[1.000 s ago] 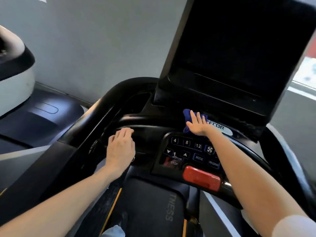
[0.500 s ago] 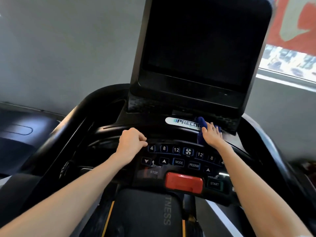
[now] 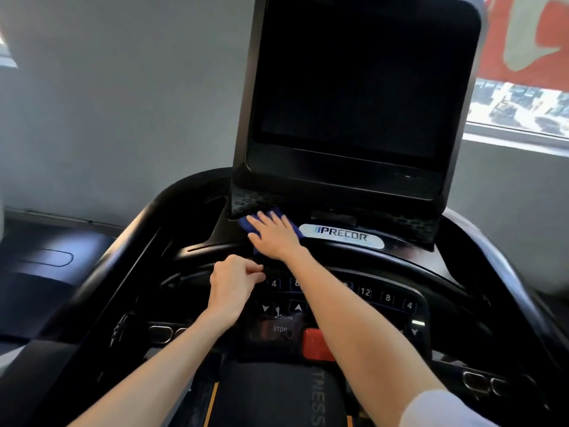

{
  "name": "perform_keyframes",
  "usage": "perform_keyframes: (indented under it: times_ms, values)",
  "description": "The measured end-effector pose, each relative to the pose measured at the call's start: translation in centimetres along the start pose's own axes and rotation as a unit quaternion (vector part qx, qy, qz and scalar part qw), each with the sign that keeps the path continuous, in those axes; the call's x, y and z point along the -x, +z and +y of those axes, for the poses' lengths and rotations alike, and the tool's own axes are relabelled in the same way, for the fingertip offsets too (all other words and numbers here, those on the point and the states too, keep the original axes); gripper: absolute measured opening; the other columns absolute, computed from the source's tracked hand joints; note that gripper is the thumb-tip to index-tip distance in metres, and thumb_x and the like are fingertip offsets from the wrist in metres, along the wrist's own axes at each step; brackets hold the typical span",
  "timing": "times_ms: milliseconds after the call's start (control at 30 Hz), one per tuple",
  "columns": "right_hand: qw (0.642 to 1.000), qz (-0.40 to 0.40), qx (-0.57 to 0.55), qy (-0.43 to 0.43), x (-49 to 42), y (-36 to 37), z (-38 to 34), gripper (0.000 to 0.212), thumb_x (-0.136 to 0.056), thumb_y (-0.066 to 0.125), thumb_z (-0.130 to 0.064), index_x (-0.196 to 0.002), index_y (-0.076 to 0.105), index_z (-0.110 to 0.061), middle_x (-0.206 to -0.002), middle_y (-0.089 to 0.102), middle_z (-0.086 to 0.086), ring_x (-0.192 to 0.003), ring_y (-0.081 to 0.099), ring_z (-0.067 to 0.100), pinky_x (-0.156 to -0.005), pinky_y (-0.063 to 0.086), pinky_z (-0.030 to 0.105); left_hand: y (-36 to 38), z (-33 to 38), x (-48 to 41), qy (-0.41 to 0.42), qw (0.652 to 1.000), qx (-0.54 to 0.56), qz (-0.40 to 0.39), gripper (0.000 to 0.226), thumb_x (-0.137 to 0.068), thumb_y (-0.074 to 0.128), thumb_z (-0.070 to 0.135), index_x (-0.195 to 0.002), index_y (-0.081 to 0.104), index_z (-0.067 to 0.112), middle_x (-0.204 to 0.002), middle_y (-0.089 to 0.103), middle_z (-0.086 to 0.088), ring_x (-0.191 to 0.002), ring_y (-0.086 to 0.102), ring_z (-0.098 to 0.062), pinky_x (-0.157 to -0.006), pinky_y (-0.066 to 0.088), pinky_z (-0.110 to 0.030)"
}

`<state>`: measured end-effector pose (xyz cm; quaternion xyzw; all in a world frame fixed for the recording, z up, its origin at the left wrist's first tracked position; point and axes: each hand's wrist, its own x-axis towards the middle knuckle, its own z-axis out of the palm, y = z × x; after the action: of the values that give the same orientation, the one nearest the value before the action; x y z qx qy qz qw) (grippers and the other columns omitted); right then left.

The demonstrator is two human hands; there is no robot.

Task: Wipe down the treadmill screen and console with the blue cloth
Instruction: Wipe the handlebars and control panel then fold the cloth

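Backdrop: plain grey wall (image 3: 123, 103), bright window (image 3: 523, 109) at far right. Item one, treadmill screen (image 3: 354, 87): dark, upright, rising just above my working hand. Item two, console (image 3: 415, 260): black ledge carrying the PRECOR badge (image 3: 341, 235), with keypad (image 3: 386, 298) and red stop bar (image 3: 315, 346) lower down. Item three, blue cloth (image 3: 246, 224): flat on the console ledge under the screen's lower-left corner, just left of the badge, long axis running left to right along the ledge; blue shows past the fingertips. Item four, right hand (image 3: 275, 238): lies on the cloth, fingers straight and spread, pressing rather than gripping. Item five, left hand (image 3: 234, 285): lower, nearer me, beside key 4, fingers clenched on nothing I can make out. Judgement: the right hand is nearer all the remaining surfaces; the screen lies straight up from its fingers and the badge to their right, so I would sweep rightward or upward
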<state>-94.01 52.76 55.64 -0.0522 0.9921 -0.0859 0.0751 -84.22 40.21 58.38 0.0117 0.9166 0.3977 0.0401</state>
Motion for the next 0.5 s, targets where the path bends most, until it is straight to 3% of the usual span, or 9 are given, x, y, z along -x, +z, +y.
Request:
perform_keyframes:
  times_ms: [100,233,500]
  values:
    - [0.999,0.024,-0.022,-0.027,-0.4,0.1,-1.1,0.051,-0.099,0.032,-0.037,-0.148,0.024,-0.026,-0.156,0.019,0.001,-0.144,0.012,0.022,-0.116,0.002,0.038,-0.2,-0.1,-0.4,-0.017,1.0,0.004,-0.025,0.02,-0.08,0.074,0.026,-0.099,0.075,0.027,-0.094,0.073,0.004,-0.093,0.066,-0.017,-0.082,0.049,-0.026]
    - [0.996,0.078,-0.046,-0.012,1.7,-0.7,3.0,0.047,-0.098,0.036,-0.039,-0.143,0.034,-0.026,-0.146,0.035,0.002,-0.132,0.033,0.025,-0.111,0.019,0.037,-0.3,-0.4,-1.0,-0.039,0.998,0.031,-0.049,0.017,-0.076,0.077,0.024,-0.092,0.076,0.028,-0.092,0.073,0.005,-0.091,0.066,-0.016,-0.087,0.054,-0.035]
    - [0.977,0.122,-0.081,0.154,7.8,-3.0,15.3,0.042,-0.098,0.037,-0.027,-0.139,0.039,-0.018,-0.136,0.044,0.01,-0.123,0.04,0.031,-0.105,0.027,0.037,-0.1,-0.8,-1.6,-0.054,0.993,0.077,-0.065,0.014,-0.073,0.08,0.019,-0.084,0.076,0.027,-0.089,0.072,0.006,-0.091,0.066,-0.014,-0.086,0.055,-0.037]
